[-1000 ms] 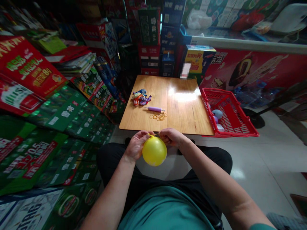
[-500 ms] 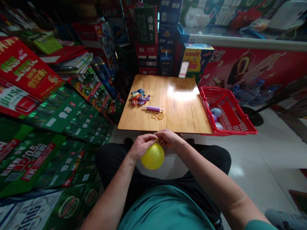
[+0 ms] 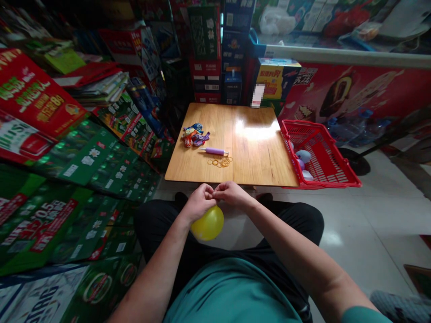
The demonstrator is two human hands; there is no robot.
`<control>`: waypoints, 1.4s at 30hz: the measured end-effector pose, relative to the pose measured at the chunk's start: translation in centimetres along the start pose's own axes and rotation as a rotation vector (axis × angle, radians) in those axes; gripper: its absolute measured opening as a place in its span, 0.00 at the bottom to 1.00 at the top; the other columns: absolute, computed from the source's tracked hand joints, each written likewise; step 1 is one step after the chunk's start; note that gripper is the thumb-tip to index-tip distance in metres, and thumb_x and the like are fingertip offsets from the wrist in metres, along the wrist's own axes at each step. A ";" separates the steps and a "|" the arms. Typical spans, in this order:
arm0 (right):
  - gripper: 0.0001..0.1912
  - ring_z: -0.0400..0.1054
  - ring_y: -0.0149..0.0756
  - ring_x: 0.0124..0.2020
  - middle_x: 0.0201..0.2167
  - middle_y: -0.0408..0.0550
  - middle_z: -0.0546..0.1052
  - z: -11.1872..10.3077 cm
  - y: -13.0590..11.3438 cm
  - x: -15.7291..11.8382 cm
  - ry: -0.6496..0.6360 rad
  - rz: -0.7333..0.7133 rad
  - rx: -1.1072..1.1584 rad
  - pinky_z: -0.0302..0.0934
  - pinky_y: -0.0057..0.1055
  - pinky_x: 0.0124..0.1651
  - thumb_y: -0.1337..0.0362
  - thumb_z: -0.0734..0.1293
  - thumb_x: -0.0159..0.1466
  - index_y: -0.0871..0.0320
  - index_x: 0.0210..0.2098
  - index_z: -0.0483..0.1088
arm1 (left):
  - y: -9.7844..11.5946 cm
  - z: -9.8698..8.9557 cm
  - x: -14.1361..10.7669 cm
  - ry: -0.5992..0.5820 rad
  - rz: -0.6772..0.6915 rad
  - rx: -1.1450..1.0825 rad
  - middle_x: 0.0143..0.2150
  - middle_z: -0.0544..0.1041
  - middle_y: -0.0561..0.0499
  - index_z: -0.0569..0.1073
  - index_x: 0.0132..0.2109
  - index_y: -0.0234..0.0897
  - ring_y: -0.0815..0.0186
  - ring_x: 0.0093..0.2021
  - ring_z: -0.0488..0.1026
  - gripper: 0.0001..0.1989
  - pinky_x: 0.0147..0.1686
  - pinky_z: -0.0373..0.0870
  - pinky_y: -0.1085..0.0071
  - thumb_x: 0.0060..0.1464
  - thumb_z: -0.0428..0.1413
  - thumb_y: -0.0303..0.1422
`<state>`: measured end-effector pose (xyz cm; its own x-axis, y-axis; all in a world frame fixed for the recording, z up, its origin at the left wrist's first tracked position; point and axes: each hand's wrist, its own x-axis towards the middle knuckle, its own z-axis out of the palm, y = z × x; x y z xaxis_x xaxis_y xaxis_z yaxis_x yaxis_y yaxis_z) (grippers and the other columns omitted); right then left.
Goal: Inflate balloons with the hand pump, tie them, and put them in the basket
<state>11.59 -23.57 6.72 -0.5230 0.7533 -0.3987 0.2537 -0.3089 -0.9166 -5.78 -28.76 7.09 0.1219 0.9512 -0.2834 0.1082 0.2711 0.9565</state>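
Just below both hands' fingers (image 3: pixel 208 191), yellow balloon (image 3: pixel 208 223) hangs.

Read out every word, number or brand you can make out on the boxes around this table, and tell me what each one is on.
"05", with an unclear character before it: green carton, lower left.
"STAG", letters uncertain: white carton, bottom left.
A large number starting "8", second digit unclear: red carton, upper left.
Too blurred to read: the Chinese print on the yellow box.
Pixelated and unreadable: the white label.
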 end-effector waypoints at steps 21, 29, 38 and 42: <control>0.11 0.61 0.26 0.24 0.25 0.41 0.73 0.4 0.1 -1.6 0.034 -0.078 0.295 0.51 0.25 0.28 0.59 0.75 0.56 0.60 0.34 0.75 | -0.4 0.1 0.0 0.130 0.013 -0.558 0.36 0.85 0.47 0.84 0.38 0.35 0.64 0.32 0.80 0.14 0.35 0.75 0.69 0.46 0.75 0.35; 0.14 0.61 0.28 0.26 0.26 0.41 0.72 -0.3 0.3 -2.1 0.190 -0.168 0.300 0.52 0.26 0.30 0.55 0.76 0.56 0.59 0.32 0.74 | 1.0 0.1 0.5 0.197 0.086 -0.468 0.41 0.84 0.47 0.83 0.45 0.36 0.63 0.38 0.79 0.19 0.42 0.74 0.68 0.47 0.74 0.39; 0.18 0.53 0.25 0.21 0.21 0.36 0.64 -4.8 0.4 -3.5 0.466 -0.142 0.595 0.45 0.26 0.24 0.55 0.77 0.48 0.57 0.31 0.68 | 1.2 1.0 -0.5 0.136 -0.014 -0.353 0.53 0.81 0.41 0.79 0.55 0.37 0.54 0.51 0.78 0.30 0.41 0.74 0.67 0.52 0.69 0.51; 0.15 0.54 0.25 0.20 0.20 0.36 0.65 -6.6 1.2 -4.2 0.554 -0.165 0.581 0.47 0.26 0.23 0.56 0.74 0.50 0.56 0.30 0.68 | 1.1 3.4 0.2 0.167 0.028 -0.339 0.55 0.80 0.41 0.78 0.55 0.37 0.53 0.54 0.78 0.30 0.45 0.75 0.65 0.50 0.71 0.47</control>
<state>19.48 -23.23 7.48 -0.0006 0.9459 -0.3245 -0.3333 -0.3061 -0.8917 -2.29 -28.78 7.84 -0.0453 0.9623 -0.2680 -0.2286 0.2512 0.9406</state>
